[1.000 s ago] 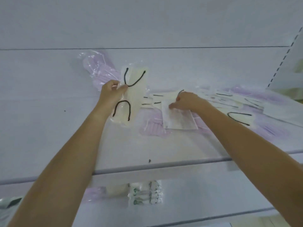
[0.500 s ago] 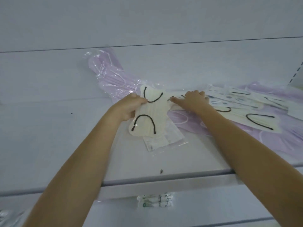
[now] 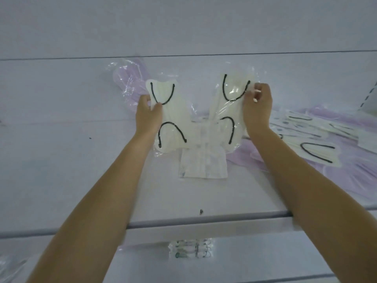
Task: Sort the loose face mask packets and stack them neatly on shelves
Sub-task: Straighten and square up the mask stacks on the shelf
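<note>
Since last frame: right hand (image 3: pixel 258 107), then flat on the pile, now pinches second cream packet (image 3: pixel 228 111), raised above-right of the white packet (image 3: pixel 204 162) on the shelf (image 3: pixel 81 160). left hand (image 3: pixel 148 115) pinches first cream packet (image 3: pixel 173 127), lifted above-left of it.

Two clear plastic packets of cream face masks with black ear loops are held upright side by side over the white shelf (image 3: pixel 81 180): the left cream packet (image 3: pixel 173 119) is pinched by the left hand (image 3: pixel 148 115), the right cream packet (image 3: pixel 229 111) by the right hand (image 3: pixel 258 108). Between them a flat white mask packet (image 3: pixel 204 162) lies on the shelf. A crumpled lilac packet (image 3: pixel 130 82) lies behind the left one, and a loose pile of lilac and cream packets (image 3: pixel 318 154) sprawls at the right.
</note>
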A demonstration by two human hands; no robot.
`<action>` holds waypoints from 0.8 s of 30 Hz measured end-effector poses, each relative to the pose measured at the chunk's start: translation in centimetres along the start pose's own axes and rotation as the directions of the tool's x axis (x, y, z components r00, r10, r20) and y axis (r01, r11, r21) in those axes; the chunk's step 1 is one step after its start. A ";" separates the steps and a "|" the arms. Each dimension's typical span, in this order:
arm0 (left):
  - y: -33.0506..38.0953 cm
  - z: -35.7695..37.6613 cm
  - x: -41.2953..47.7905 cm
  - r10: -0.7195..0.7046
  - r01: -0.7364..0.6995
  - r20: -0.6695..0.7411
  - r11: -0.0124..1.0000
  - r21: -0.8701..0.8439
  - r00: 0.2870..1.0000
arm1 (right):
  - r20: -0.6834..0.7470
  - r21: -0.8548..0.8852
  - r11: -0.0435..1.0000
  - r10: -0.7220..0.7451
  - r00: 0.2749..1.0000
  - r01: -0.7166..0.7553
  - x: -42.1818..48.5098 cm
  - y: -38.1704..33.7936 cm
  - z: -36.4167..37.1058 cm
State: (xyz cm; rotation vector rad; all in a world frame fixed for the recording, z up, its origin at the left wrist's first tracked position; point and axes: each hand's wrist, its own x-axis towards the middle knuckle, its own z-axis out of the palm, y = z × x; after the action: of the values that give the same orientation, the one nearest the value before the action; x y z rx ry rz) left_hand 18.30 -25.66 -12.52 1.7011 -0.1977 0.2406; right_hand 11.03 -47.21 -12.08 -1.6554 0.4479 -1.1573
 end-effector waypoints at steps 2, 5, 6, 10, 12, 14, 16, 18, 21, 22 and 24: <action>0.1 0.1 0.1 -0.023 0.023 -0.007 1.000 -0.021 1.000 | -0.057 0.159 0.980 0.131 0.990 -0.121 1.0 0.2 -0.8; 0.1 0.5 0.2 -0.053 0.052 -0.004 0.998 -0.016 0.999 | -0.095 0.334 0.916 0.266 0.959 -0.222 2.2 0.2 -2.4; 0.1 0.5 0.3 -0.052 0.052 -0.004 0.998 -0.018 0.999 | -0.121 0.374 0.901 0.282 0.952 -0.219 2.6 0.1 -3.0; 0.0 0.5 0.4 -0.038 0.036 -0.049 0.999 -0.039 0.998 | -0.278 0.464 0.852 0.399 0.874 -0.241 3.7 0.1 -5.6; 0.1 0.3 0.4 -0.040 0.036 -0.055 0.997 -0.070 0.998 | -0.243 0.483 0.820 0.462 0.853 -0.307 3.7 0.3 -6.5; 0.2 0.3 0.3 -0.053 0.053 0.000 0.995 -0.080 0.999 | -0.116 0.402 0.820 0.487 0.866 -0.407 3.4 0.4 -6.4; 0.3 0.6 0.1 -0.097 0.103 0.083 0.993 -0.062 0.992 | 0.033 0.357 0.826 0.456 0.889 -0.437 2.5 0.0 -4.9; 0.6 1.1 -0.1 -0.131 0.153 0.226 0.984 -0.087 0.965 | 0.164 0.263 0.883 0.356 0.920 -0.389 0.9 -0.7 -2.8; 0.9 1.5 -1.4 -0.194 0.259 0.491 0.964 -0.066 0.849 | 0.347 0.140 0.950 0.217 0.913 -0.279 -1.9 -0.7 -0.1; 0.5 1.7 -1.7 -0.167 0.235 0.541 0.970 -0.058 0.824 | 0.417 0.114 0.961 0.184 0.890 -0.252 -2.5 -0.5 0.5; -0.3 2.0 -2.0 -0.096 0.142 0.539 0.989 -0.044 0.837 | 0.522 0.041 0.976 0.160 0.838 -0.212 -2.7 -0.1 1.0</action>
State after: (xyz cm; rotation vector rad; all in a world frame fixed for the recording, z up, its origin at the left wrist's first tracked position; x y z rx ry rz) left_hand 16.58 -27.60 -13.66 1.6570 -0.5074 -0.3455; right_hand 10.58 -44.68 -13.29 -1.7121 0.1954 -0.5414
